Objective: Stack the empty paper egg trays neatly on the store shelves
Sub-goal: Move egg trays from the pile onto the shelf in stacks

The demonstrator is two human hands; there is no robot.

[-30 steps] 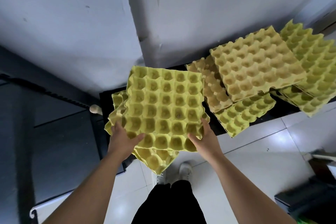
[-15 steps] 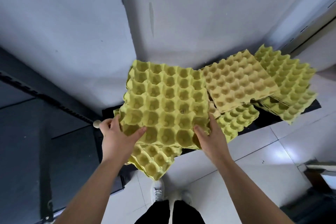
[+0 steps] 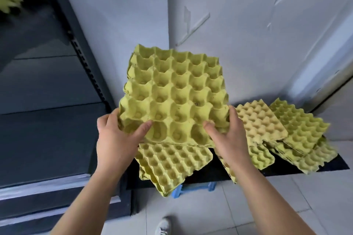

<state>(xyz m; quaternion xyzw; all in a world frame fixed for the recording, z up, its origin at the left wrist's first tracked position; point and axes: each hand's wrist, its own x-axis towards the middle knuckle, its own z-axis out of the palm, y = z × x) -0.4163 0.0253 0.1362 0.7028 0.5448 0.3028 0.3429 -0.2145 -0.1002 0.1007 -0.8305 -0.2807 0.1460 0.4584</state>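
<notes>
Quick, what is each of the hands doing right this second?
Left hand: grips the near left edge of the lifted green egg trays.
Right hand: grips their near right edge.

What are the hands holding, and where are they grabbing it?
A yellow-green paper egg tray. The left hand grips its near left corner, the right hand its near right corner, thumbs on top.

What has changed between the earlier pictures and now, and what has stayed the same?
The held green tray has been lifted higher, toward the camera, above the lower green tray. The left hand and right hand still grip its near edge; nothing was let go. The tan tray and the other green trays lie unmoved on the black platform.
</notes>
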